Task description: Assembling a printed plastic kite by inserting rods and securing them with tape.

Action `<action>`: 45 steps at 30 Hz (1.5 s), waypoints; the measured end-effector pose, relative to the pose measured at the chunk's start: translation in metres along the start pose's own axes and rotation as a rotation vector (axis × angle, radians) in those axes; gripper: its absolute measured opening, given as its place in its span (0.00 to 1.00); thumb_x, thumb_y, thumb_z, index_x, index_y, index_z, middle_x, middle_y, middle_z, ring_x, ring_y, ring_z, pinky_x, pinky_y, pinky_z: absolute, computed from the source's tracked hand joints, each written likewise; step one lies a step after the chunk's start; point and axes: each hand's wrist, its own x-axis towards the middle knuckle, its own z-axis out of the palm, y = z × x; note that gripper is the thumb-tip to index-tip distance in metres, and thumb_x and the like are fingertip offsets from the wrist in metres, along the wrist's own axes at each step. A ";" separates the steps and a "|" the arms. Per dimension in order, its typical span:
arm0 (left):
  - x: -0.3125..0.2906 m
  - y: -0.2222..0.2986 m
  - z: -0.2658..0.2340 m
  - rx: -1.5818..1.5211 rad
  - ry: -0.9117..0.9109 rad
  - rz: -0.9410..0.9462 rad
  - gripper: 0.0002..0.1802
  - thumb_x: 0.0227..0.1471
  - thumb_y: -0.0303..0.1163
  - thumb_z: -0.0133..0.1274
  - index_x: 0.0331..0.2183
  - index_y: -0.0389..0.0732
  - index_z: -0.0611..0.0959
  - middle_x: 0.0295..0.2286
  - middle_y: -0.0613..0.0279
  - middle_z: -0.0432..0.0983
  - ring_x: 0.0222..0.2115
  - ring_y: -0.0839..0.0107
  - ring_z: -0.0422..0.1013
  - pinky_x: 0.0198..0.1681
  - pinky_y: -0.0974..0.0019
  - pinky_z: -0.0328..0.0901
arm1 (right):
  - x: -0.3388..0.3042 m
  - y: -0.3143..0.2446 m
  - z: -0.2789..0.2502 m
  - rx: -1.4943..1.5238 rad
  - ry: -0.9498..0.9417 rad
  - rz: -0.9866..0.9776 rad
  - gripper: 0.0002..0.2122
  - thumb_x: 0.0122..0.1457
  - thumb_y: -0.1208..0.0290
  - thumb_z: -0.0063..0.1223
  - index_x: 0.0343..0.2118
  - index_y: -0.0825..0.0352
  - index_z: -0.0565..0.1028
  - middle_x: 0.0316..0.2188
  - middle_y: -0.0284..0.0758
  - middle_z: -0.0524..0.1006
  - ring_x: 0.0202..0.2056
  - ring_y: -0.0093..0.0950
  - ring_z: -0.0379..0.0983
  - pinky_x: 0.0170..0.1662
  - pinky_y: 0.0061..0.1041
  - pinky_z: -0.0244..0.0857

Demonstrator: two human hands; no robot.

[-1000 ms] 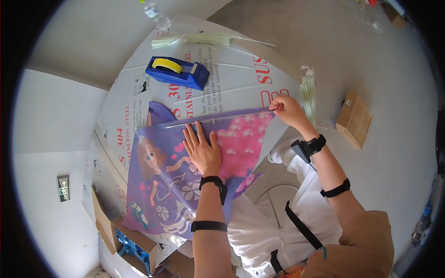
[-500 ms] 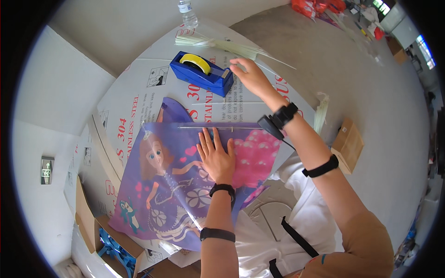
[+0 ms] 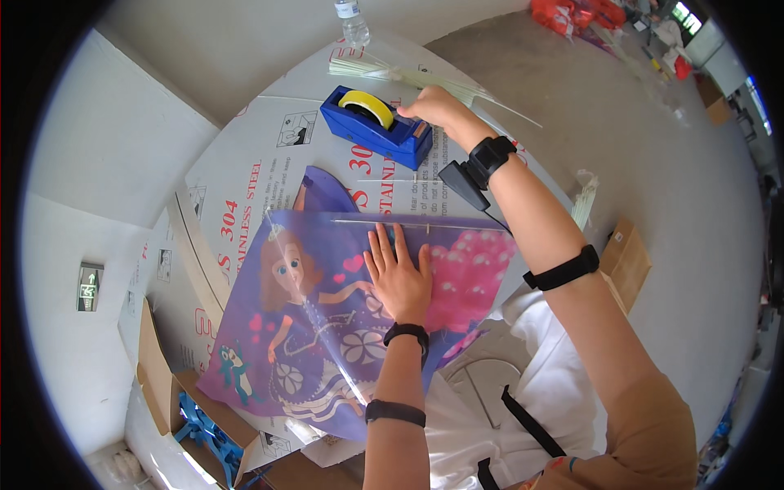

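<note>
My left hand [image 3: 400, 278] lies flat, fingers stretched, on a purple plastic sheet [image 3: 314, 327] printed with a cartoon princess and pink hearts. A thin rod [image 3: 367, 222] runs along the sheet's far edge, just past my fingertips. Beyond it stands a blue tape dispenser [image 3: 380, 135] with a roll of yellow-rimmed tape [image 3: 366, 108]. My right hand [image 3: 439, 108] is at the dispenser's right end, fingers curled and thumb reaching toward the roll. Whatever its fingers pinch is hidden. A purple rounded flap [image 3: 331, 192] sticks out behind the sheet.
A bundle of thin pale rods [image 3: 384, 72] and a water bottle [image 3: 351, 24] are at the table's far side. Blue parts [image 3: 208, 437] fill an open cardboard box at lower left. A wooden box [image 3: 627, 265] stands at right, near more pale strips [image 3: 585, 196].
The view has shifted, so the scene sits farther right. My right hand has moved left relative to the dispenser, its fingers curling from outstretched. My left hand stays flat on the sheet.
</note>
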 end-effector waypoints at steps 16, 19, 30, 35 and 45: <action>0.003 0.002 0.000 0.008 0.012 0.017 0.32 0.56 0.48 0.46 0.57 0.40 0.67 0.59 0.49 0.55 0.62 0.53 0.49 0.63 0.49 0.44 | -0.034 0.038 -0.022 -0.020 -0.142 0.056 0.14 0.55 0.61 0.57 0.29 0.72 0.78 0.27 0.36 0.76 0.33 0.26 0.71 0.39 0.29 0.63; 0.000 -0.001 0.000 0.013 0.009 0.014 0.32 0.56 0.48 0.45 0.57 0.40 0.66 0.59 0.48 0.55 0.62 0.53 0.49 0.63 0.49 0.44 | -0.044 0.056 -0.002 0.319 -0.125 0.131 0.14 0.56 0.61 0.56 0.30 0.70 0.77 0.28 0.35 0.76 0.33 0.24 0.69 0.38 0.28 0.62; 0.002 -0.013 0.001 -0.290 -0.001 -0.051 0.29 0.54 0.41 0.51 0.55 0.40 0.70 0.59 0.49 0.57 0.62 0.54 0.49 0.64 0.51 0.42 | -0.179 0.091 0.036 0.923 -0.195 0.049 0.15 0.61 0.65 0.50 0.45 0.70 0.76 0.41 0.33 0.78 0.44 0.21 0.71 0.49 0.22 0.60; 0.003 0.018 -0.042 -1.245 -0.256 -0.383 0.24 0.50 0.27 0.58 0.49 0.34 0.74 0.50 0.57 0.70 0.50 0.69 0.66 0.54 0.64 0.59 | -0.207 0.099 0.029 1.290 -0.299 0.081 0.11 0.60 0.70 0.51 0.42 0.69 0.78 0.46 0.36 0.76 0.48 0.23 0.69 0.51 0.24 0.59; -0.008 0.055 -0.016 -1.520 -0.081 -0.610 0.08 0.55 0.29 0.54 0.38 0.38 0.80 0.35 0.64 0.77 0.37 0.77 0.70 0.41 0.74 0.62 | -0.207 0.102 0.021 1.240 -0.423 0.118 0.10 0.61 0.71 0.49 0.40 0.67 0.78 0.48 0.33 0.73 0.50 0.24 0.66 0.49 0.24 0.59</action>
